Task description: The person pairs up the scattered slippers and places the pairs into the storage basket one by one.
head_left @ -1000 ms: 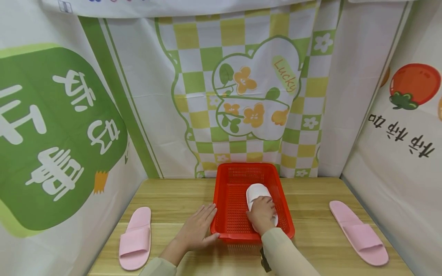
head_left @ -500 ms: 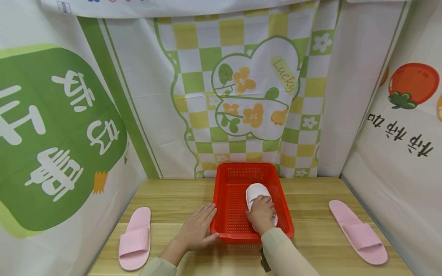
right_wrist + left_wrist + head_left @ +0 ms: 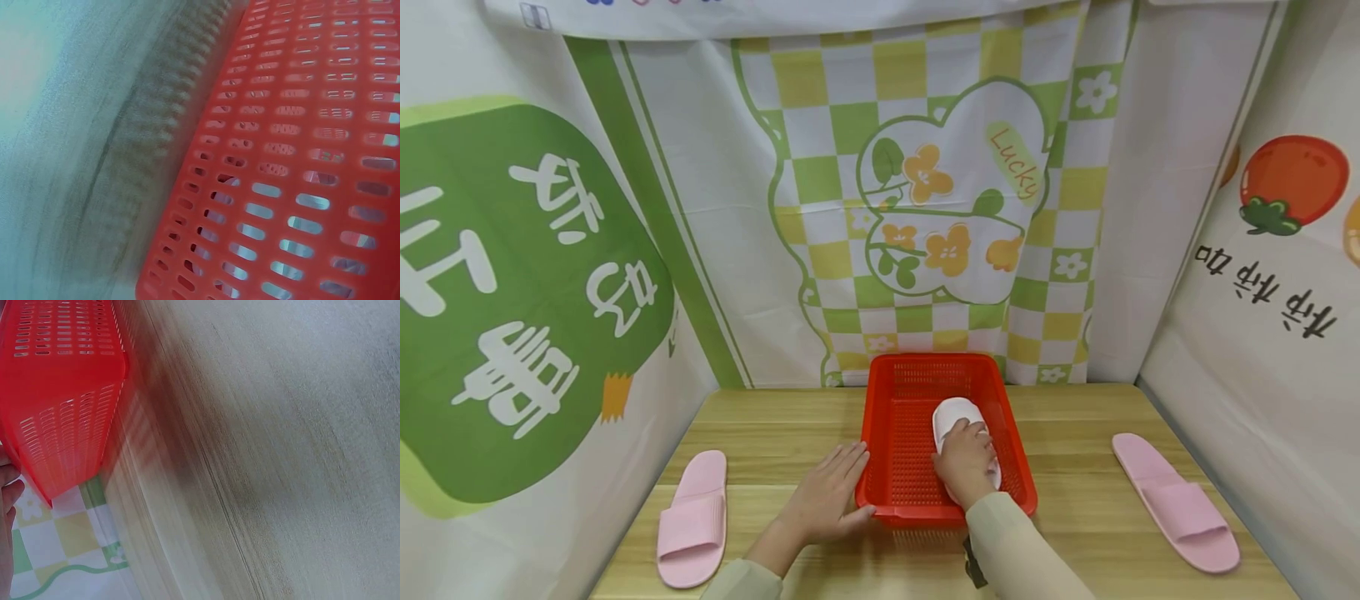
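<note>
The head view alone looks down into the red basket (image 3: pixel 912 433) and shows the white slipper (image 3: pixel 955 410) lying in it, on the right half of its floor. The left wrist view instead shows the basket's outer walls from low down, with its shadow on the wooden tabletop (image 3: pixel 262 450) and fingertips just at its edge. The right wrist view is filled by the basket's slotted wall; pale patches show through the slots, too broken up to name.

The left hand (image 3: pixel 827 497) lies against the basket's left side near the front corner, fingers straight along the wall and thumb at the front rim. The right hand (image 3: pixel 964 457) reaches inside the basket, fingers bent over the white slipper, gripping it. One pink slipper (image 3: pixel 691 527) rests well left of the basket, another pink slipper (image 3: pixel 1176 505) well right of it.
</note>
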The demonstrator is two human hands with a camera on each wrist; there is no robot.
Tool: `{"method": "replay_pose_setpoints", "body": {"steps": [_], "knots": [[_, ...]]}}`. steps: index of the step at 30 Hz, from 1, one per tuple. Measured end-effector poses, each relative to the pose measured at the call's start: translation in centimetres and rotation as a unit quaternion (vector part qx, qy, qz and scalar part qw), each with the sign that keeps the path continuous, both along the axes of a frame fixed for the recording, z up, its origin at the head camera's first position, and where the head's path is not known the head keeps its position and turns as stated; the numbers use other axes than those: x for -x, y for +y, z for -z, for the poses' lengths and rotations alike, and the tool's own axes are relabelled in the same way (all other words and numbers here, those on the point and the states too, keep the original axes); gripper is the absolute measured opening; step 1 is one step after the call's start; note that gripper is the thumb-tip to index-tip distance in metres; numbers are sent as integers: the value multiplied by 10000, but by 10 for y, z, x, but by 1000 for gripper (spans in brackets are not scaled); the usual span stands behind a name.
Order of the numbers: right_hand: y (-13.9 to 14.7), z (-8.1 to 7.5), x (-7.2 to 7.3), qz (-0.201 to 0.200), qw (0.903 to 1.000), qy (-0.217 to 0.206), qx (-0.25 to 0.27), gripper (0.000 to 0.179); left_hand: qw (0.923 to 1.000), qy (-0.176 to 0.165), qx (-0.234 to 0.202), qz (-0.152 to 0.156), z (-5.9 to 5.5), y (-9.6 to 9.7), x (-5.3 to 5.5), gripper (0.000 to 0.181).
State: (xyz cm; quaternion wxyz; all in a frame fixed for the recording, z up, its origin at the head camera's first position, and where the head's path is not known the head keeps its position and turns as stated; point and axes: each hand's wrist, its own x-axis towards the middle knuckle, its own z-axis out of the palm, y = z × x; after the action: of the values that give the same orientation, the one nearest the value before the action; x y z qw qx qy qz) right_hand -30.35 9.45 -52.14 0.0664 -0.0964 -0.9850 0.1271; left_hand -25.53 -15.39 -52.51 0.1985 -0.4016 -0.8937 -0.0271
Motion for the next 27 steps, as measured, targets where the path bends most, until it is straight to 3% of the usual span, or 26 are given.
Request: {"method": "replay_pose_setpoints", "body": {"steps": [11, 19, 27], "knots": [[0, -16, 0, -377, 9983, 368, -250, 87, 9999, -61, 114, -32, 0, -1, 0, 76], [3, -29, 2, -589, 9943, 547, -703, 86, 9999, -48, 150, -30, -1, -1, 1, 77], [7, -46, -1, -725, 9940, 386, -717, 87, 9995, -83, 310, -81, -3, 0, 1, 78]]}}
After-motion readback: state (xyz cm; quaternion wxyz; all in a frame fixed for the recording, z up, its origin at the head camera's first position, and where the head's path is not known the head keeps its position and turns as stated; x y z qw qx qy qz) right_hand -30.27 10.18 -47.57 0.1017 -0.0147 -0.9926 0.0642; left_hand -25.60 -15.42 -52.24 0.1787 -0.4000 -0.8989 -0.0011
